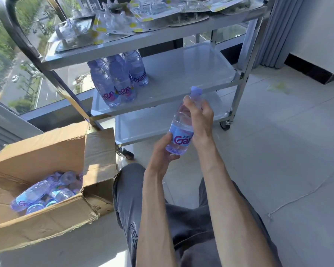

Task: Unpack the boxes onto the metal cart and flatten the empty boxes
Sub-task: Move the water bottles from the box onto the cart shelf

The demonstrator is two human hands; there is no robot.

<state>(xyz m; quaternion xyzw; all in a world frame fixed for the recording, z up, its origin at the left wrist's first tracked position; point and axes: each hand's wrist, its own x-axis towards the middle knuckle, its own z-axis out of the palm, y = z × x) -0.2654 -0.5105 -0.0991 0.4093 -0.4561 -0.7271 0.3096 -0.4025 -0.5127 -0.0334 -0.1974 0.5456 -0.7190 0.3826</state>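
Both hands, left hand (162, 151) and right hand (200, 116), grip one water bottle (181, 132); three bottles (118, 81) shelved on the metal cart (181, 74); cardboard box (46, 218) looks far from empty, nothing flattened yet

I see a clear water bottle (181, 130) tinted pale violet, its cap lilac, its label light blue with magenta lettering. The bottles on the middle shelf (118, 81) carry the same lilac tint and pink print. My cart (181, 74) is bright silver steel. The cardboard box (46, 189) is plain tan-brown. Clear blister packs (135, 18) on top show yellow spots. The trousers (191, 228) are dark grey, the floor tiles (287, 151) off-white.
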